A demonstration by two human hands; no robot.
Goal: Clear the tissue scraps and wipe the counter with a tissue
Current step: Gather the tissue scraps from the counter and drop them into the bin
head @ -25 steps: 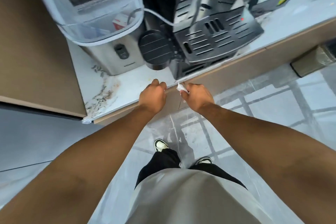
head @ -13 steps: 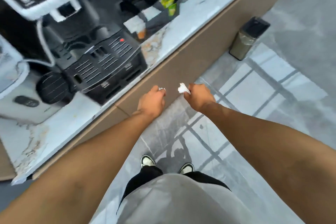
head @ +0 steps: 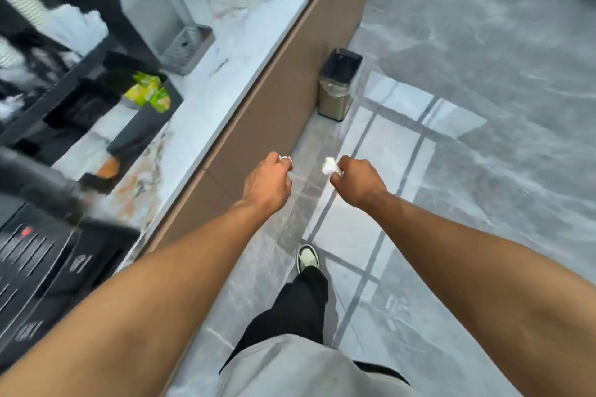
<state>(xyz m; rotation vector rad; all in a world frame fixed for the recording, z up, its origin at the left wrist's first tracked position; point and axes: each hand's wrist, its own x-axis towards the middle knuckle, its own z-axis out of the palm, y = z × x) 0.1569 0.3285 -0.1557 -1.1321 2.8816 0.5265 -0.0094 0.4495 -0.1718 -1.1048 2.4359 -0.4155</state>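
My right hand [head: 356, 182] is closed around a crumpled white tissue [head: 329, 166] that sticks out past the thumb. My left hand [head: 267, 184] is closed too, with a small white scrap [head: 285, 158] pinched at the fingertips. Both hands hang over the floor, to the right of the marble counter [head: 225, 74] and off its edge.
A small steel bin [head: 338, 84] with a black liner stands open on the floor against the counter front, ahead of my hands. On the counter sit a black coffee machine [head: 38, 267], a black organiser [head: 129, 113] with green packets, and a metal drip tray [head: 187, 48].
I have turned right, away from the counter, and stepped along it. Both hands left the counter edge and now hang over the floor, still holding the tissue pieces; the bin has come closer.
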